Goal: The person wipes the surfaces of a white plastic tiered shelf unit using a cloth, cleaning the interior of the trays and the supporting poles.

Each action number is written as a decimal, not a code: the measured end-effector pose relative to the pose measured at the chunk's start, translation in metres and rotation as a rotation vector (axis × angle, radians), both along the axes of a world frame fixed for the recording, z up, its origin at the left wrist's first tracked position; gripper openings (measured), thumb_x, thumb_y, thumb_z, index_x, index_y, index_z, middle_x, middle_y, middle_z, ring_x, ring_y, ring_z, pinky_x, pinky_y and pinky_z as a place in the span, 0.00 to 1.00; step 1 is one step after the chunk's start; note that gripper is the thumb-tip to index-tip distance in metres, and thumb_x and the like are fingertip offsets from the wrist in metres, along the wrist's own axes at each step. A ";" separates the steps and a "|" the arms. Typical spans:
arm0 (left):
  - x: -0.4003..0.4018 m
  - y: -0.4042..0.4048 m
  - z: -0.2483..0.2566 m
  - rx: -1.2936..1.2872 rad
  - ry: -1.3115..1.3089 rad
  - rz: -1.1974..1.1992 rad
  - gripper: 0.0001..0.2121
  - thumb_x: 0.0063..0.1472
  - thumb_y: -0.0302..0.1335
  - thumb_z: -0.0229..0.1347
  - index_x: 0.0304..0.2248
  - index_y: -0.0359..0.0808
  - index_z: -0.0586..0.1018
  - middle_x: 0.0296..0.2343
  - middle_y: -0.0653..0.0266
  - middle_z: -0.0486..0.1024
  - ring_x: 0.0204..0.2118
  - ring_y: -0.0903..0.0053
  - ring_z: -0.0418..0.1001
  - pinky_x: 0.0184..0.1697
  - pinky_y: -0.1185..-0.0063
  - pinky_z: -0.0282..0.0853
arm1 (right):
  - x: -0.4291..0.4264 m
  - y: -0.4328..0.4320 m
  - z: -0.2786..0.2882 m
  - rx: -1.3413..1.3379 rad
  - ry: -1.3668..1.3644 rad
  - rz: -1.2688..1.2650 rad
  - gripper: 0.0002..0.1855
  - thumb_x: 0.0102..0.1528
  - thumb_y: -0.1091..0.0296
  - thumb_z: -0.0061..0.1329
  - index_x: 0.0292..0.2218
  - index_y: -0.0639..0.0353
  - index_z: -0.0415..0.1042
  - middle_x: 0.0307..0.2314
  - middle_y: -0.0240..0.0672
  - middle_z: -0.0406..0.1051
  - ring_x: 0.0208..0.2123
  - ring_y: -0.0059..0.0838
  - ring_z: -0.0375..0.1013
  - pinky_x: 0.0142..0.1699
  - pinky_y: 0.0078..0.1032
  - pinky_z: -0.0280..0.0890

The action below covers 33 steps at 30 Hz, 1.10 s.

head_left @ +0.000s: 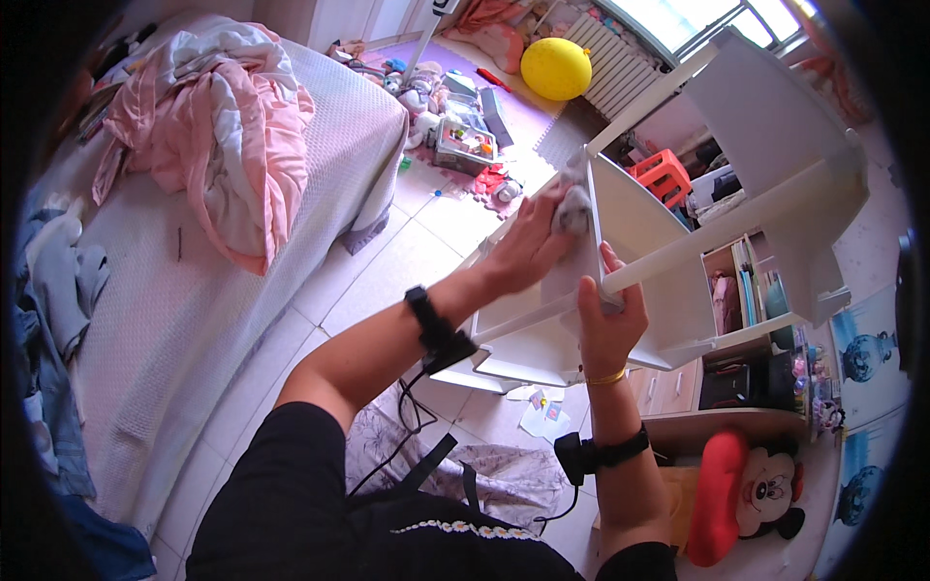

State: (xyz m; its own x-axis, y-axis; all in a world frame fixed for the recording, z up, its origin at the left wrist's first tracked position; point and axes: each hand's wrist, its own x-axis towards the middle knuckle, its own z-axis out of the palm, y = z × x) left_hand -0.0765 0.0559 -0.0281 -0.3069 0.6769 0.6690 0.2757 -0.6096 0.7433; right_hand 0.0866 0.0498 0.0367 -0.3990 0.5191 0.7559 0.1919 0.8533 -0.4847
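Observation:
A white multi-tier shelf rack [647, 203] stands tilted in view before me, its tiers joined by white tubes. My left hand [534, 236] presses a crumpled grey cloth [574, 212] against the side of a shelf panel near its upper end. Some of the cloth is hidden by the fingers. My right hand [614, 312] grips the near end of the same panel, thumb on one side and fingers on the other. Both forearms wear black straps with cables.
At left is a bed [320, 138] with a pink quilt [247, 167] and clothes [54, 290]. Toys and a clear box [465, 145] lie on the floor beyond, near a yellow balloon [556, 69]. A red stool [661, 176], a desk [726, 417] and a Mickey-style cushion [763, 490] are at right.

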 end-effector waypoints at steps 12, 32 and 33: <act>-0.031 0.041 0.019 -0.065 0.243 0.380 0.27 0.64 0.35 0.40 0.62 0.38 0.53 0.61 0.51 0.55 0.64 0.51 0.49 0.63 0.51 0.38 | -0.004 -0.004 0.000 -0.028 0.013 0.046 0.24 0.50 0.67 0.61 0.47 0.65 0.73 0.42 0.42 0.76 0.41 0.26 0.75 0.48 0.23 0.67; -0.050 0.061 -0.028 0.046 0.407 0.445 0.35 0.54 0.20 0.56 0.60 0.37 0.55 0.49 0.43 0.69 0.48 0.48 0.70 0.49 0.62 0.69 | -0.001 0.001 -0.002 -0.061 0.012 0.064 0.25 0.49 0.69 0.61 0.48 0.66 0.72 0.42 0.43 0.75 0.43 0.28 0.74 0.50 0.26 0.67; -0.050 0.061 -0.031 0.027 0.401 0.439 0.34 0.54 0.20 0.56 0.60 0.36 0.56 0.48 0.42 0.69 0.47 0.47 0.70 0.48 0.62 0.69 | -0.002 0.001 -0.001 -0.056 0.015 0.063 0.25 0.50 0.69 0.61 0.48 0.66 0.72 0.42 0.43 0.75 0.43 0.28 0.74 0.50 0.26 0.67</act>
